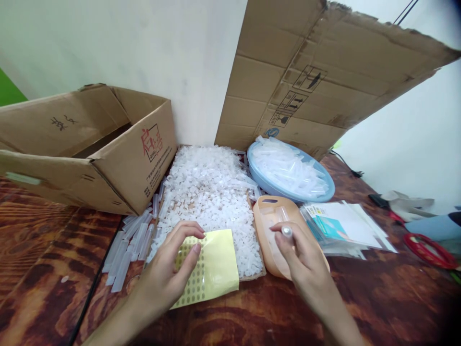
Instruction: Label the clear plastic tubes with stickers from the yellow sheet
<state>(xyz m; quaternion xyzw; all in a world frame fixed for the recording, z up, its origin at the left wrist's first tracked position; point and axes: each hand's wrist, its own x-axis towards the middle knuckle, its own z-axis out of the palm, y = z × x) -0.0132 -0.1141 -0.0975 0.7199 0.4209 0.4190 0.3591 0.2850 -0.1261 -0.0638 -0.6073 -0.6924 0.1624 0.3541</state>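
Observation:
A yellow sheet (220, 262) with rows of small round dark stickers lies over the front of a heap of small clear plastic pieces (216, 192). My left hand (176, 262) is over the sheet's left part, thumb and fingers curved with a gap between them; whether it touches the sheet is hard to tell. My right hand (302, 250) is closed round a clear tube, whose round silvery end (287, 231) points up. That hand is above a peach plastic tray (268, 245) holding a few clear tubes.
Clear tubes fill a blue basin (326, 192) at the back. Packets (342, 226) lie right of the tray, loose tubes (126, 247) left of the heap. An open cardboard box (133, 158) stands left; a large cardboard sheet (306, 72) leans behind.

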